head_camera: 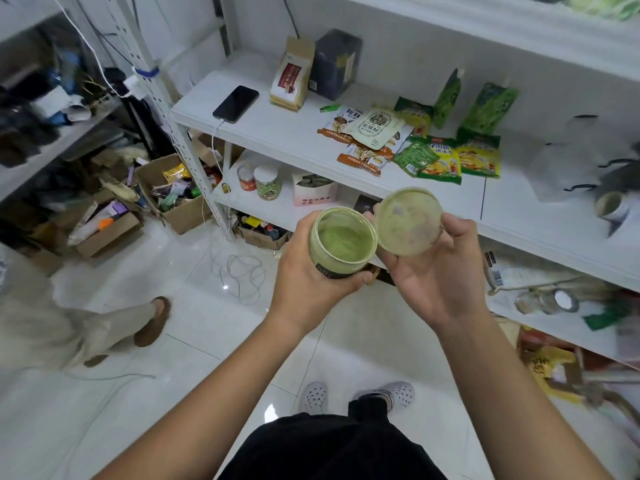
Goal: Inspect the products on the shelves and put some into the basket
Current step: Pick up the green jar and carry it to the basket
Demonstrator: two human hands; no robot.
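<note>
**Open jar under inspection, lid off in the other hand**

The left hand (311, 271) wraps its fingers closed around the body of a small jar (341, 242), thumb on the near side, holding it upright with the mouth facing up; green powder or paste shows inside. The right hand (440, 275) pinches the removed lid (408, 221) at its rim, fingers curled behind it and thumb at the right edge, the underside turned toward the camera. The lid sits at about two o'clock from the jar, their rims just beside each other.

Beyond the hands, at twelve o'clock, the white shelf (277, 133) carries a spread of snack packets (433, 157), with a phone (236, 103) at eleven o'clock and two jars (261, 181) on the lower tier. No basket is visible, so I cannot tell where it stands.

The jar looks to be mid-inspection, and the risks come from its being open. A tilt of the left wrist would spill the contents onto the tiled floor (194, 341). The lid, held only by its rim, could slip. Setting it back crookedly would leave the jar loose, and it could then leak in the basket.
</note>
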